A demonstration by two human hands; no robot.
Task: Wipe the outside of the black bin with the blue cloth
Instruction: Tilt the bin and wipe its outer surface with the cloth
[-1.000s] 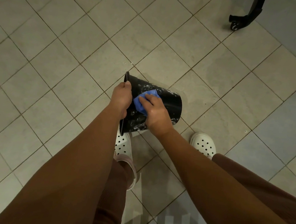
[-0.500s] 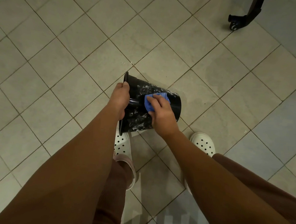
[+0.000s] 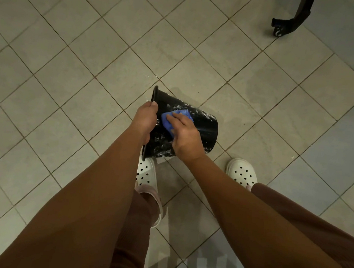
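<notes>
Black bin (image 3: 205, 131), round, of smooth plastic and tapering, sits in the middle of the frame, tipped on its side. Its flared rim faces the left of the frame and its narrower base faces the right. Whether it touches the floor cannot be told. White flecks and smears cover its outer wall, thickest along the upper edge and near the lower rim.

The left grip (image 3: 145, 119), a bare hand, is clenched on the rim of the black bin, with its fingers curled over the edge.

The right grip (image 3: 184, 134), also a bare hand, lies flat on a crumpled blue cloth (image 3: 184, 114). Its fingers stretch out and press the cloth against the upper part of the bin's wall, just beside the left grip.

Below the bin stand two white perforated clogs, the left one (image 3: 146, 171) partly under the rim and the right one (image 3: 241, 173) apart, toward the lower right. Brown trouser legs (image 3: 291, 221) show above them.

The floor (image 3: 93, 54) is of pale grey square tiles set diagonally with dark grout lines. In the upper right corner stands a black furniture leg with a castor (image 3: 288, 22).
</notes>
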